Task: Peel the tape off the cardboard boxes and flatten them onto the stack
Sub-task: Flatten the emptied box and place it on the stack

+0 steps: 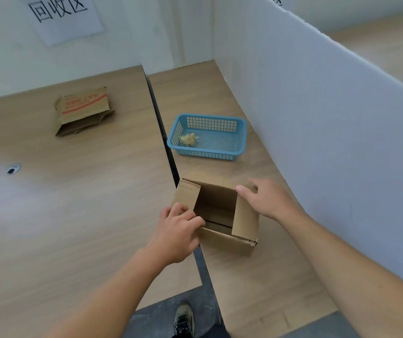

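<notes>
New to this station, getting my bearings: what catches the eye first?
An open cardboard box sits on the right table, the left hand gripping its near-left corner and the right hand resting on its right flap. Beyond it stands a blue basket holding a crumpled yellowish wad; a flattened box lies on the left table.

One wide-angle head-worn camera looks forward and steeply down, near above the cardboard box (220,206).

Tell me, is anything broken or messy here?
Yes. The open box has a torn, frayed corner, the one nearest the camera on the right. The flat box on the left table lies crooked, with flaps poking out underneath. Nothing looks spilled.
</notes>
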